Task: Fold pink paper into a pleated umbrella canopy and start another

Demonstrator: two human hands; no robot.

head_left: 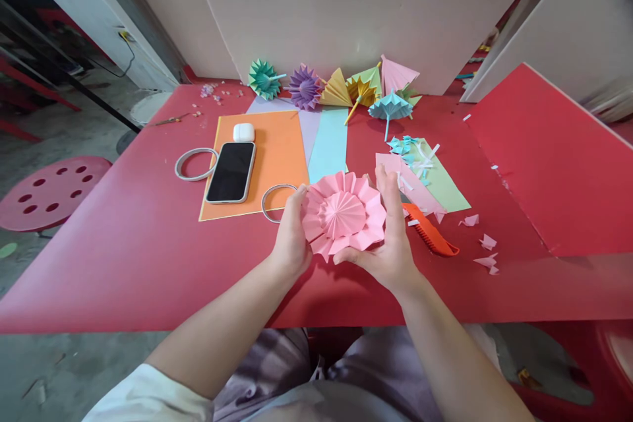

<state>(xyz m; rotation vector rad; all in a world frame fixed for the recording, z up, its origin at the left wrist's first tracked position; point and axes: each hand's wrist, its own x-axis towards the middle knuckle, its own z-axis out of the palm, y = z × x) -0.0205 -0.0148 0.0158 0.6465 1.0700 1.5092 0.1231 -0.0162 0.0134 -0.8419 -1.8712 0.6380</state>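
Observation:
Between my two hands is a pink pleated paper rosette (343, 214), round, with a folded inner disc and a zigzag outer rim. My left hand (293, 231) grips its left edge, the fingers mostly hidden behind the paper. My right hand (390, 244) holds the right side, thumb at the lower rim and fingers raised along the edge. The rosette is held above the red table (148, 264), tilted toward me. Just right of my right hand lies an orange utility knife (431, 232). A roll of tape (271, 201) sits partly behind my left hand.
A phone (231, 173), an earbud case (244, 132) and another tape roll (194, 164) lie on or beside orange paper (274, 138). Folded paper umbrellas (390, 107) line the back. Paper scraps (487, 242) lie at right, before a red panel (558, 165).

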